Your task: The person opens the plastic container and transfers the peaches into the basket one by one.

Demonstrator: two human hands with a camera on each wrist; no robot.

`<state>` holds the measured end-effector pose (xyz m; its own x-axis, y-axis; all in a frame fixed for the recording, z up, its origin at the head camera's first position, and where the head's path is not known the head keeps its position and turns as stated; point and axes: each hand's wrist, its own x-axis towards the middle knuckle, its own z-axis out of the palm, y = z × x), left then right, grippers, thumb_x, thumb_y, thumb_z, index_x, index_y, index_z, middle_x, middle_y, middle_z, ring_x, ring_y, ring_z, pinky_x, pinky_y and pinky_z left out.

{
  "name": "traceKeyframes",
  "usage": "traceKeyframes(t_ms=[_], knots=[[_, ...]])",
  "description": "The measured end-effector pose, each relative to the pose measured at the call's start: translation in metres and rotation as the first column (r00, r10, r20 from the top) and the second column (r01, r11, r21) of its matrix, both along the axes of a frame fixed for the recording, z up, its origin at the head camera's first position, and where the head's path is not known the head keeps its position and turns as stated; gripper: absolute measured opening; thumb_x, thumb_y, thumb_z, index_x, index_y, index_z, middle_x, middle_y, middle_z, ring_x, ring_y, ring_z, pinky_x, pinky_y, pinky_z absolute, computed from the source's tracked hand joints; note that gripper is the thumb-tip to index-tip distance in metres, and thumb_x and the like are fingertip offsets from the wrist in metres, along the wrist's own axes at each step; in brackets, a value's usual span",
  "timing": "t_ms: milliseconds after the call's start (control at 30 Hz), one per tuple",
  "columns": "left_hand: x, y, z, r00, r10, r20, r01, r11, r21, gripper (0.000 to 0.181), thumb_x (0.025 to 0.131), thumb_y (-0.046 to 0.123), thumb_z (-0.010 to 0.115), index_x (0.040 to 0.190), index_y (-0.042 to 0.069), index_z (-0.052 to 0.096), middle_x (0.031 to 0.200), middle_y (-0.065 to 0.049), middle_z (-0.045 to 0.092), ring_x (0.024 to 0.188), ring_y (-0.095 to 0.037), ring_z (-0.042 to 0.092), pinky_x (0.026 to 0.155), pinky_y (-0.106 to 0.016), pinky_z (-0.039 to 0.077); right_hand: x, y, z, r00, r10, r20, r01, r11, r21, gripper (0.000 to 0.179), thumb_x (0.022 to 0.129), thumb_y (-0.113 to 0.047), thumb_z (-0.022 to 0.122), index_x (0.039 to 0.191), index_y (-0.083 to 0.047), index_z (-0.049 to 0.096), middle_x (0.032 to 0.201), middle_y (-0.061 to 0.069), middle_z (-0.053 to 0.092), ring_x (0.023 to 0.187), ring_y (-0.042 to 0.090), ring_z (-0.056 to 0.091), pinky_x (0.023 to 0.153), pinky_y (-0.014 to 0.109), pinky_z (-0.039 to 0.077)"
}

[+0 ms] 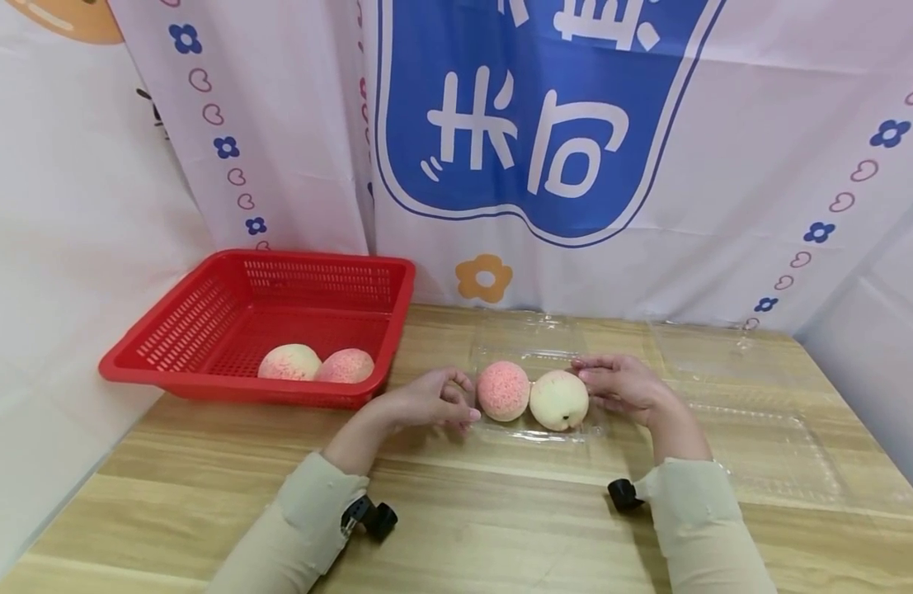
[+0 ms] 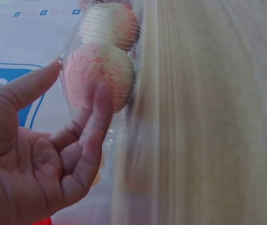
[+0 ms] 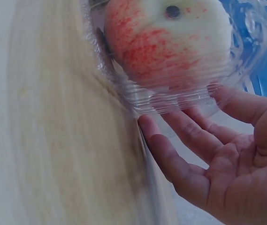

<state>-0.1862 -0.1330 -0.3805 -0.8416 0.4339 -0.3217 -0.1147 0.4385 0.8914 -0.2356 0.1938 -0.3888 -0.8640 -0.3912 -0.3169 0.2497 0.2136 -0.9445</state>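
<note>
A clear plastic box lies on the table with two peaches in it. One is a speckled pink peach; beside it sits a pale cream peach. At the box's left end is my left hand, thumb tip at the rim, its loosely bent fingers blurred in front of the ridged wall in the left wrist view. My right hand holds the opposite end, with the thumb high on the wall and the fingers low against it. Through the plastic, the right wrist view shows a red-blushed peach with a dark stem pit.
A red plastic basket stands at the left back, holding two more peaches. Another clear plastic container lies flat to the right on the wooden table. A printed cloth hangs behind the table.
</note>
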Motion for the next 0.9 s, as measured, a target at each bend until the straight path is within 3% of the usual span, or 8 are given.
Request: traceKeyframes(t_ms=[100, 200, 267, 400, 467, 533, 700, 900], knots=[[0.001, 0.001, 0.001, 0.997, 0.03, -0.072, -0.033, 0.998, -0.044, 0.051, 0.09, 0.019, 0.073, 0.129, 0.001, 0.045, 0.106, -0.014, 0.064, 0.095, -0.025, 0.063, 0.075, -0.036, 0.055, 0.001, 0.001, -0.001, 1.0, 0.002, 0.004, -0.002, 1.0, -0.009, 0.055, 0.1, -0.014, 0.058, 0.147, 0.006, 0.037, 0.104, -0.017, 0.067, 0.087, 0.003, 0.064, 0.081, 0.021, 0.054], [0.0, 0.004, 0.002, 0.981, 0.067, -0.181, -0.081, 0.994, -0.068, 0.061, 0.089, 0.022, 0.074, 0.136, 0.0, 0.041, 0.127, -0.019, 0.055, 0.117, -0.034, 0.057, 0.094, -0.046, 0.053, 0.001, 0.003, -0.002, 1.0, -0.001, 0.003, 0.001, 1.0, -0.021, 0.055, 0.1, -0.013, 0.058, 0.147, 0.007, 0.037, 0.102, -0.018, 0.067, 0.087, 0.003, 0.064, 0.08, 0.021, 0.054], [-0.001, 0.006, 0.003, 0.958, 0.089, -0.272, -0.112, 0.991, -0.073, 0.068, 0.089, 0.024, 0.075, 0.14, -0.001, 0.039, 0.139, -0.021, 0.05, 0.129, -0.038, 0.05, 0.106, -0.051, 0.046, 0.0, 0.003, -0.001, 1.0, -0.002, 0.003, 0.002, 1.0, -0.028, 0.056, 0.1, -0.013, 0.058, 0.147, 0.008, 0.036, 0.101, -0.018, 0.067, 0.086, 0.003, 0.064, 0.079, 0.02, 0.054], [-0.002, 0.011, 0.005, 0.903, 0.113, -0.414, -0.16, 0.984, -0.081, 0.075, 0.087, 0.027, 0.078, 0.146, 0.004, 0.038, 0.148, -0.019, 0.046, 0.139, -0.039, 0.043, 0.112, -0.054, 0.04, 0.0, 0.004, -0.001, 1.0, -0.001, 0.005, 0.002, 1.0, -0.029, 0.057, 0.1, -0.013, 0.059, 0.147, 0.008, 0.036, 0.105, -0.016, 0.067, 0.088, 0.002, 0.065, 0.08, 0.02, 0.055], [-0.001, 0.014, 0.006, 0.873, 0.092, -0.479, -0.153, 0.984, -0.09, 0.076, 0.086, 0.026, 0.079, 0.146, 0.005, 0.038, 0.149, -0.018, 0.047, 0.14, -0.037, 0.043, 0.113, -0.053, 0.039, -0.001, 0.004, -0.001, 1.0, 0.002, 0.005, -0.002, 1.0, -0.022, 0.058, 0.099, -0.014, 0.06, 0.148, 0.008, 0.035, 0.114, -0.01, 0.067, 0.09, 0.002, 0.065, 0.082, 0.02, 0.055], [-0.001, 0.017, 0.007, 0.855, 0.055, -0.516, -0.131, 0.985, -0.112, 0.078, 0.085, 0.026, 0.08, 0.147, 0.005, 0.038, 0.149, -0.017, 0.047, 0.141, -0.034, 0.043, 0.115, -0.051, 0.038, -0.001, 0.004, -0.001, 1.0, 0.018, -0.002, -0.018, 1.0, -0.011, 0.06, 0.1, -0.014, 0.06, 0.149, 0.007, 0.033, 0.129, 0.002, 0.065, 0.093, 0.002, 0.065, 0.084, 0.021, 0.055], [-0.001, 0.025, 0.008, 0.832, -0.037, -0.554, -0.089, 0.976, -0.199, 0.081, 0.084, 0.026, 0.08, 0.149, 0.006, 0.037, 0.151, -0.014, 0.046, 0.142, -0.03, 0.041, 0.117, -0.048, 0.036, -0.001, 0.005, -0.002, 0.997, 0.071, -0.012, -0.071, 0.997, -0.006, 0.063, 0.1, -0.012, 0.059, 0.151, 0.008, 0.028, 0.155, 0.026, 0.035, 0.099, 0.002, 0.066, 0.091, 0.022, 0.054], [-0.003, 0.036, 0.013, 0.78, -0.158, -0.605, -0.108, 0.919, -0.379, 0.081, 0.083, 0.029, 0.082, 0.15, 0.01, 0.04, 0.153, -0.008, 0.046, 0.144, -0.028, 0.039, 0.114, -0.057, 0.036, -0.003, 0.011, -0.005, 0.99, 0.131, -0.048, -0.131, 0.991, -0.007, 0.066, 0.099, -0.011, 0.06, 0.152, 0.007, 0.026, 0.156, 0.027, 0.031, 0.113, 0.003, 0.062, 0.096, 0.024, 0.053]])
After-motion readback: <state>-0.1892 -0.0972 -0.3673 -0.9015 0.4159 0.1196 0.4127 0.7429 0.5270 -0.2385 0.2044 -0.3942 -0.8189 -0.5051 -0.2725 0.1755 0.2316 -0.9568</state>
